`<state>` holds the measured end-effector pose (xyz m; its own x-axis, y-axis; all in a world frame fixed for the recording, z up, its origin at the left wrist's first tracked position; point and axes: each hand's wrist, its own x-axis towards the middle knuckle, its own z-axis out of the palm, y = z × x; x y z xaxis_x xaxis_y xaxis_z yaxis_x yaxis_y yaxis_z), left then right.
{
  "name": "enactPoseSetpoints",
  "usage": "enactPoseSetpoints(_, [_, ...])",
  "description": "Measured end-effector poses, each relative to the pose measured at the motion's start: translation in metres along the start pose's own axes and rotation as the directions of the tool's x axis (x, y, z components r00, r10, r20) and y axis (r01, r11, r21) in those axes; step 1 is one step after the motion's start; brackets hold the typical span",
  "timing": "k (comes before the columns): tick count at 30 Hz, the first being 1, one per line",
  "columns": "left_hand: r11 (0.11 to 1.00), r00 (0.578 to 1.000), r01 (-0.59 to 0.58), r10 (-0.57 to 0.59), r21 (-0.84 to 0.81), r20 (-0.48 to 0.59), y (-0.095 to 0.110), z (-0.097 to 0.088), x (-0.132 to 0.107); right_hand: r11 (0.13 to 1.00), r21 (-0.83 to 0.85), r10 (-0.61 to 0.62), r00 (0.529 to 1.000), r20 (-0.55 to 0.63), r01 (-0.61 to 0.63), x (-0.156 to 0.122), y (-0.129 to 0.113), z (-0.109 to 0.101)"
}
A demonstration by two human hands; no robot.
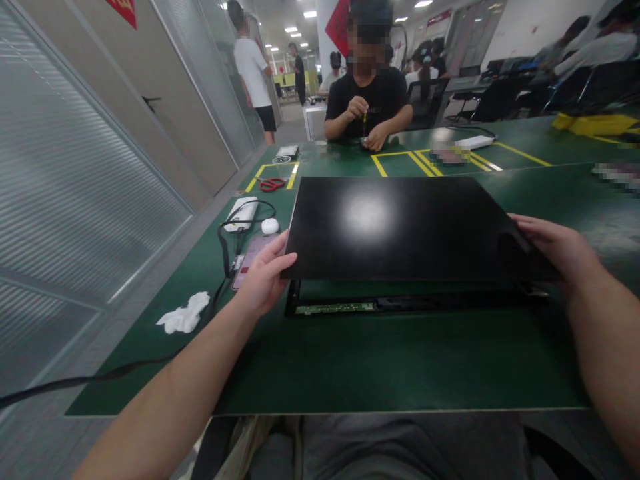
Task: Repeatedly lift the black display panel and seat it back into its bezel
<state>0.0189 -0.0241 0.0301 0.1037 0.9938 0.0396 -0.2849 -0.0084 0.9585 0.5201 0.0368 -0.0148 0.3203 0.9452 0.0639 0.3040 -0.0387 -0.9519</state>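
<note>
A flat, glossy black display panel is held between my two hands, and a bright light reflects off its surface. My left hand grips its left edge, the thumb on the front face. At the right edge, my right hand has its fingers closed on the panel, partly hidden by it. Below the panel a thin black frame lies on the table. A narrow green circuit board shows along the frame's near side. The panel hides the rest of the frame.
Left of the panel lie a phone, a white power bank with a black cable, a white earbud case and crumpled tissue. Red-handled scissors are farther back. Across the green table sits a person holding a screwdriver.
</note>
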Motion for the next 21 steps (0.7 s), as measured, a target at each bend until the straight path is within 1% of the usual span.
enactPoseSetpoints(1, [1.000, 1.000, 0.004, -0.004, 0.005, 0.001, 0.000, -0.001, 0.001, 0.994, 0.093, 0.052, 0.997, 0.049, -0.057, -0.004, -0.006, -0.001])
enactPoseSetpoints(2, [1.000, 1.000, 0.008, -0.008, 0.008, 0.006, 0.000, -0.002, 0.001, 0.987, 0.147, 0.059, 0.996, 0.061, -0.067, -0.008, -0.012, -0.002])
enactPoseSetpoints(3, [1.000, 1.000, 0.010, -0.010, 0.009, 0.012, -0.001, -0.002, 0.002, 0.981, 0.177, 0.064, 0.996, 0.065, -0.075, -0.011, -0.016, -0.004])
enactPoseSetpoints(5, [1.000, 0.999, 0.010, -0.010, 0.004, 0.033, -0.002, -0.002, 0.002, 0.979, 0.177, 0.092, 0.995, 0.045, -0.099, -0.014, -0.020, -0.007])
enactPoseSetpoints(9, [1.000, 0.997, -0.009, 0.009, 0.005, 0.076, -0.003, 0.000, 0.000, 0.964, 0.182, 0.190, 0.981, 0.049, -0.196, -0.009, -0.010, -0.020])
enactPoseSetpoints(11, [0.999, 0.996, -0.037, 0.035, 0.031, 0.077, -0.005, -0.001, 0.000, 0.948, 0.193, 0.246, 0.968, 0.055, -0.252, -0.004, -0.003, -0.026])
enactPoseSetpoints(13, [0.994, 0.996, -0.065, 0.060, 0.085, 0.066, -0.008, -0.003, 0.002, 0.933, 0.234, 0.273, 0.961, 0.036, -0.274, 0.001, 0.002, -0.029])
enactPoseSetpoints(15, [0.981, 0.996, -0.079, 0.072, 0.178, 0.048, -0.012, -0.007, 0.005, 0.899, 0.367, 0.262, 0.965, -0.017, -0.238, 0.003, 0.002, -0.026])
enactPoseSetpoints(17, [0.941, 0.997, -0.081, 0.073, 0.330, 0.037, -0.016, -0.012, 0.008, 0.819, 0.552, 0.255, 0.962, -0.101, -0.159, -0.001, -0.004, -0.018])
enactPoseSetpoints(18, [0.904, 0.997, -0.078, 0.070, 0.421, 0.035, -0.017, -0.014, 0.009, 0.771, 0.627, 0.257, 0.955, -0.150, -0.109, -0.005, -0.009, -0.013])
enactPoseSetpoints(19, [0.854, 0.997, -0.076, 0.069, 0.514, 0.032, -0.018, -0.016, 0.010, 0.727, 0.683, 0.259, 0.951, -0.169, -0.077, -0.009, -0.014, -0.008])
enactPoseSetpoints(21, [0.722, 0.996, -0.089, 0.079, 0.687, 0.046, -0.021, -0.020, 0.011, 0.654, 0.755, 0.244, 0.957, -0.154, -0.045, -0.016, -0.025, 0.000])
